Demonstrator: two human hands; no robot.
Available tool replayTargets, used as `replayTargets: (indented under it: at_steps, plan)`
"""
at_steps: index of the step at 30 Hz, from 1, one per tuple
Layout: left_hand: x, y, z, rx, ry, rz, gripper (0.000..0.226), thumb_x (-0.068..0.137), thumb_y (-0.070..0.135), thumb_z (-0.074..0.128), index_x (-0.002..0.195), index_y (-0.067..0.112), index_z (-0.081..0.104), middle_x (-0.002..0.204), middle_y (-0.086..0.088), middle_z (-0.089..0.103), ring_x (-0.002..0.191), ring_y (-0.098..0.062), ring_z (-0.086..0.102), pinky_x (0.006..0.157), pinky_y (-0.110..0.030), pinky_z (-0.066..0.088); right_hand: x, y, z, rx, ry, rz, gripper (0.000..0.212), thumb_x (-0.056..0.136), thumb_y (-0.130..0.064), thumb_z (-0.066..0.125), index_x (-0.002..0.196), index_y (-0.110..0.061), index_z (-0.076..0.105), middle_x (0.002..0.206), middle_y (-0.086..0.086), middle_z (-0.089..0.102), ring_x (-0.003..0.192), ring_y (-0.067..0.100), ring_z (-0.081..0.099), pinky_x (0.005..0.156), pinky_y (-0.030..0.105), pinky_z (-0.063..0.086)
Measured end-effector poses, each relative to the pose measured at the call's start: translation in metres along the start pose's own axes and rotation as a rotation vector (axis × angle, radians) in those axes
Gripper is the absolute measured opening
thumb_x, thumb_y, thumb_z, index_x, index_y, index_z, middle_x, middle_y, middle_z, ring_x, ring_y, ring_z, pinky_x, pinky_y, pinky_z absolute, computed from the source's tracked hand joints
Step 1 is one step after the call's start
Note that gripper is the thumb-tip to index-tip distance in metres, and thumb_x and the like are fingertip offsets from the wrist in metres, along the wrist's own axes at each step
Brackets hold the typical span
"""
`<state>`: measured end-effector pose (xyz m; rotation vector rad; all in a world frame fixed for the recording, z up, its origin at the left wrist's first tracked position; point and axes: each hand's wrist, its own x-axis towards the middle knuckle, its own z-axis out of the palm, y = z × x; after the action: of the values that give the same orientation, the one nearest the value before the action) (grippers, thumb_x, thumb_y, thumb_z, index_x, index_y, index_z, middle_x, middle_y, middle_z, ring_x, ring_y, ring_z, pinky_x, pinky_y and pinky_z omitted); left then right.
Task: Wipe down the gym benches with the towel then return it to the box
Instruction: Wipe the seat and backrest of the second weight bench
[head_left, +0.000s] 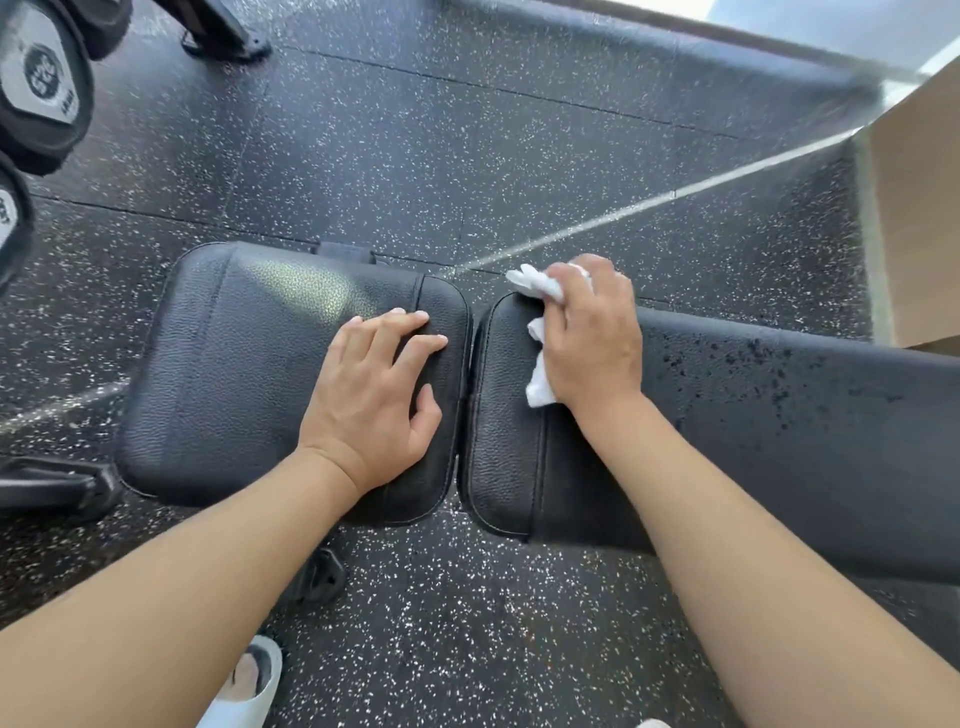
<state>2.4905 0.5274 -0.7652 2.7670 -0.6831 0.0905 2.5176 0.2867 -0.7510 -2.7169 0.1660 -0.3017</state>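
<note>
While the wiping looks mid-way, the long back pad (779, 426) shows dark wet speckles and the cardboard box (919, 208) waits at far right (towel return not done). Right hand (592, 338) grips the crumpled white towel (537, 288) on that pad's near end; left hand (379, 384) rests flat, fingers spread, on the seat pad (234, 364).

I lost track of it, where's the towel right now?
Right of centre in the head view: the towel is bunched under the right hand on the long pad.

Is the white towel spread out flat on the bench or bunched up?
Bunched up. The towel is crumpled in the right hand, with creased ends sticking out above and below the fingers onto the long bench pad.
</note>
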Motion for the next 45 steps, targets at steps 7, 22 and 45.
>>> replayTargets:
  at_steps: [7,22,45]
  plan:
    - [0.001,0.003,-0.004,-0.006,-0.013,-0.009,0.048,0.088,0.03,0.055,0.134,0.017,0.06,0.144,-0.008,0.053,0.139,-0.034,0.046,0.12,-0.057,0.031,-0.005,-0.023,0.014,-0.018,-0.023,-0.174,0.028,0.096,-0.013,0.059,0.122,-0.012,0.07,0.135,0.014,0.06,0.12,0.037,0.053,0.103,0.043,0.044]
    - [0.075,0.082,0.014,-0.066,-0.163,-0.132,0.05,0.099,0.028,0.048,0.147,0.013,0.049,0.153,-0.01,0.049,0.142,-0.032,0.044,0.124,-0.057,0.022,-0.14,0.08,-0.061,0.061,-0.03,-0.166,0.028,0.102,-0.02,0.062,0.122,-0.003,0.07,0.134,0.016,0.06,0.118,0.037,0.056,0.104,0.048,0.047]
    - [0.078,0.11,0.049,-0.022,0.032,-0.393,0.053,0.093,0.034,0.036,0.142,0.021,0.051,0.141,-0.001,0.059,0.128,-0.025,0.055,0.129,-0.051,0.012,-0.006,0.067,-0.015,0.102,-0.026,-0.224,0.037,0.091,-0.033,0.072,0.122,-0.013,0.07,0.136,0.013,0.061,0.117,0.037,0.057,0.095,0.044,0.051]
